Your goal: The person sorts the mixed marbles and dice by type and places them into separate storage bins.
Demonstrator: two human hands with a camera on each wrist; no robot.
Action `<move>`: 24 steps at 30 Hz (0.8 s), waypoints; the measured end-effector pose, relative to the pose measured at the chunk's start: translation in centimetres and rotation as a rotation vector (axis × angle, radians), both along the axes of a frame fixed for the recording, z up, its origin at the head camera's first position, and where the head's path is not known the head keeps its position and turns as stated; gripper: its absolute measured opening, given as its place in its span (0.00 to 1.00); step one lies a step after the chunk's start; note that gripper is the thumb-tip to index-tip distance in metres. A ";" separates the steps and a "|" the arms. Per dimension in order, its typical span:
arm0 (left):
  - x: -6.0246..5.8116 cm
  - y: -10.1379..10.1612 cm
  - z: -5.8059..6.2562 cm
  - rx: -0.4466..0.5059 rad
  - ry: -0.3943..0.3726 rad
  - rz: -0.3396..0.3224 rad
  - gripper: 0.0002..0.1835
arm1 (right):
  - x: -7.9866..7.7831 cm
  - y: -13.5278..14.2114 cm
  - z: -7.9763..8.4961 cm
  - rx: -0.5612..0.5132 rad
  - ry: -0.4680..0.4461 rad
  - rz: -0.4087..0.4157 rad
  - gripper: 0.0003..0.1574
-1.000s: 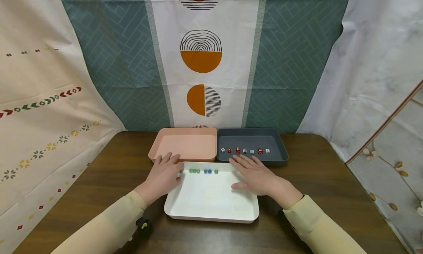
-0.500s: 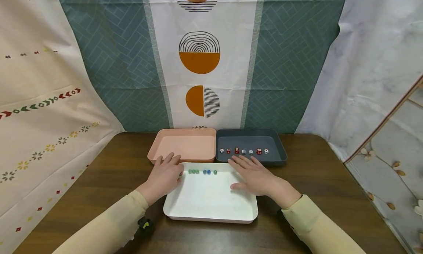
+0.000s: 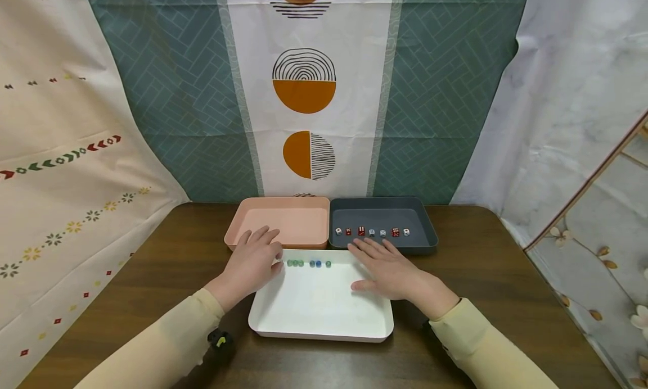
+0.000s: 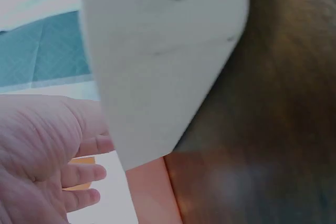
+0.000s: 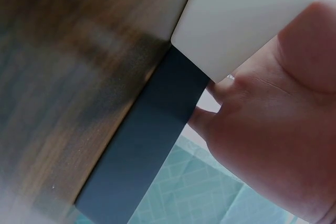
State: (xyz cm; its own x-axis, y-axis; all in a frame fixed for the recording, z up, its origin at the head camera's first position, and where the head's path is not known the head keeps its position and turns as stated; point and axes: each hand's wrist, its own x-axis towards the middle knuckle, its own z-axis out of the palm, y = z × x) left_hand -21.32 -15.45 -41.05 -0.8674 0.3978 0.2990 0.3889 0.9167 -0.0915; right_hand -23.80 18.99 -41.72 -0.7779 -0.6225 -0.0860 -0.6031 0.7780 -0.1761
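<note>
A white tray (image 3: 321, 310) lies on the table in front of me, with a row of small glassy green pieces (image 3: 295, 263) and blue pieces (image 3: 315, 263) along its back. My left hand (image 3: 250, 265) hovers over the tray's back left corner, thumb and forefinger beside the leftmost green piece; nothing shows in its grasp. With fingers stretched out, my right hand (image 3: 390, 274) is over the back right corner. In the right wrist view its palm (image 5: 273, 124) shows bare. White dice (image 3: 382, 233) and red dice (image 3: 395, 232) line the dark grey tray (image 3: 377, 213) behind.
A pink tray (image 3: 283, 217) stands behind the white one, side by side with the dark grey tray. Brown wooden table (image 3: 486, 288) extends on both sides. Patterned cloths (image 3: 202, 96) hang at the back and sides.
My left hand has shifted slightly, its fingers lifting and its thumb and forefinger showing more apart. The right hand stays nearly still. The glassy pieces and dice have not moved.
</note>
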 end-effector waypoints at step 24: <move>-6.5 0.3 1.7 0.092 -0.043 0.003 0.02 | 0.0 -0.1 -0.1 0.006 0.008 0.003 0.59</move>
